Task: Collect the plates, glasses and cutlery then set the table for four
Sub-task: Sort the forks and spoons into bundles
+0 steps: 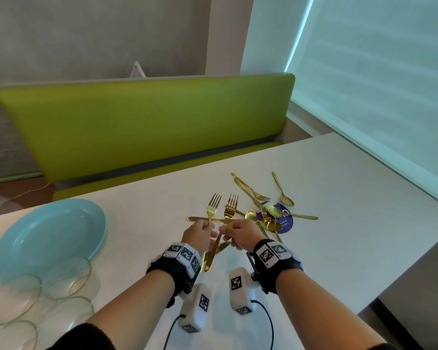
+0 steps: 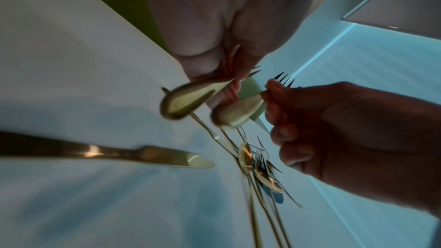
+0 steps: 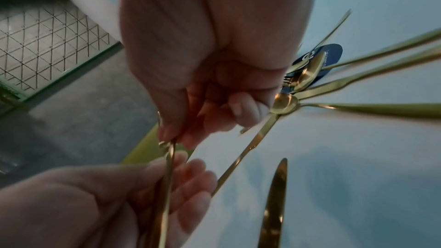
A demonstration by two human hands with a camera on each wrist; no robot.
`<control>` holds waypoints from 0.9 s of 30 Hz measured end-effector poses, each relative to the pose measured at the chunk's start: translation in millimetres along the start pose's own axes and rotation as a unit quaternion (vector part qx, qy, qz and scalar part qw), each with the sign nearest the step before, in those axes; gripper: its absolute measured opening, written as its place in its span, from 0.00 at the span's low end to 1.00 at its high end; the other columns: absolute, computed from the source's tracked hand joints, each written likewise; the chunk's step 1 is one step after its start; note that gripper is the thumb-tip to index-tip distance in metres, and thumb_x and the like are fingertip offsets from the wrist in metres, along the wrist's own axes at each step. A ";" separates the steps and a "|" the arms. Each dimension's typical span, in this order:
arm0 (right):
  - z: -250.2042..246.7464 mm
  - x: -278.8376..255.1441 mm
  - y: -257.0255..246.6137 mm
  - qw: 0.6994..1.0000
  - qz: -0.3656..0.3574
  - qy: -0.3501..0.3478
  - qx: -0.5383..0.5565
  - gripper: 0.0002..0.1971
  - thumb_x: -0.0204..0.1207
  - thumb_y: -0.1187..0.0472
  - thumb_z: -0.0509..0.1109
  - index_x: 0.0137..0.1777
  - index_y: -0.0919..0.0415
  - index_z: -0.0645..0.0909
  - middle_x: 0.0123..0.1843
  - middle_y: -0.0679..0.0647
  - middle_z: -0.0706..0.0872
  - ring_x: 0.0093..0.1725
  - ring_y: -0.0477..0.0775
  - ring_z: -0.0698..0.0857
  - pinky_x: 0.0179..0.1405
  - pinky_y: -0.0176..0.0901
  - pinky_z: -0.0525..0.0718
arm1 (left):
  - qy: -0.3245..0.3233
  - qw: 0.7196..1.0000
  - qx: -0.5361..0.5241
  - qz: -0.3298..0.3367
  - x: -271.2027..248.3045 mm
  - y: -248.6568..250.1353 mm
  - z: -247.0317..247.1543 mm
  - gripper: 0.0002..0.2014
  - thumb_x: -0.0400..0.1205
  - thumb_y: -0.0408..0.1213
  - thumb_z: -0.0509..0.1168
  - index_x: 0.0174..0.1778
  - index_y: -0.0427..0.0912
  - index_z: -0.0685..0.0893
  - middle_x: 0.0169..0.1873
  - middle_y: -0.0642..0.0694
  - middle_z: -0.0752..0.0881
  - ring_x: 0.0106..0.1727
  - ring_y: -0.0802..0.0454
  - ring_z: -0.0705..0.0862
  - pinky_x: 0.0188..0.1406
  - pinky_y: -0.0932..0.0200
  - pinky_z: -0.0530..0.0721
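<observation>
Both hands are raised over the white table [image 1: 339, 198], each with a gold fork, tines pointing away. My left hand [image 1: 208, 227] grips the left fork [image 1: 212, 207]; its handle end [image 2: 188, 99] shows below the palm. My right hand [image 1: 225, 229] pinches the right fork [image 1: 230, 210], whose long handle [image 3: 167, 176] runs back past the left fingers. A gold knife [image 1: 223, 247] lies on the table under the hands. Several loose gold spoons, forks and knives [image 1: 268, 215] lie piled just right of the hands. A light blue plate [image 1: 48, 238] sits at the left.
Several clear glass pieces [image 1: 66, 276] stand at the table's near left, beside the plate. A round purple sticker [image 1: 286, 224] lies under the cutlery pile. A green bench [image 1: 149, 127] runs behind the table. The table's right edge [image 1: 402, 274] drops away.
</observation>
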State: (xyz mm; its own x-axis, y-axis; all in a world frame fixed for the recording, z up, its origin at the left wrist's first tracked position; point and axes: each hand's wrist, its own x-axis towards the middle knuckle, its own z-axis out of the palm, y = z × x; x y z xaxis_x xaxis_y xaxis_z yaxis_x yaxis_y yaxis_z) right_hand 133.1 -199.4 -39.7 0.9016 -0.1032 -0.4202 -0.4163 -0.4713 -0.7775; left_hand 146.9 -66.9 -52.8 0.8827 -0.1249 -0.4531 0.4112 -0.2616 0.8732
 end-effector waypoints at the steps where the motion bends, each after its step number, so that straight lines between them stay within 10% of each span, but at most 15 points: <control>1: -3.8 1.2 0.3 1.000 -0.004 -0.006 0.002 0.13 0.78 0.55 0.70 0.32 0.56 0.79 0.30 0.46 0.83 0.25 0.43 0.76 0.22 0.31 0.73 | -0.011 1.000 -0.004 0.000 1.3 2.6 4.6 0.08 0.86 0.34 0.54 0.51 0.40 0.79 0.42 0.42 0.86 0.35 0.46 0.86 0.37 0.54 0.87; 17: -30.0 25.2 22.1 0.999 -0.022 -0.004 -0.031 0.14 0.79 0.55 0.69 0.31 0.52 0.79 0.29 0.45 0.81 0.25 0.44 0.76 0.23 0.30 0.72 | -0.087 0.995 -0.047 -0.019 18.1 15.4 46.2 0.15 0.80 0.24 0.48 0.44 0.42 0.78 0.33 0.42 0.82 0.27 0.48 0.81 0.26 0.60 0.75; 27: -69.1 26.3 51.4 0.988 0.049 0.059 -0.131 0.12 0.81 0.50 0.64 0.40 0.55 0.82 0.32 0.45 0.81 0.30 0.42 0.77 0.30 0.31 0.73 | -0.013 0.996 0.081 0.016 36.2 12.1 63.8 0.11 0.86 0.39 0.52 0.48 0.44 0.80 0.31 0.49 0.79 0.27 0.53 0.75 0.25 0.64 0.71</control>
State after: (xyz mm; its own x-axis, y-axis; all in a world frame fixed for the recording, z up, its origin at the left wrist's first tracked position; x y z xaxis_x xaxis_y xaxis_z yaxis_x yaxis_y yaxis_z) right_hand 143.6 -286.9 -58.4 0.8722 -0.2541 -0.4179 -0.4716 -0.6633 -0.5810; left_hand 169.3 -135.6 -70.1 0.8877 -0.1594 -0.4319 0.3390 -0.4084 0.8475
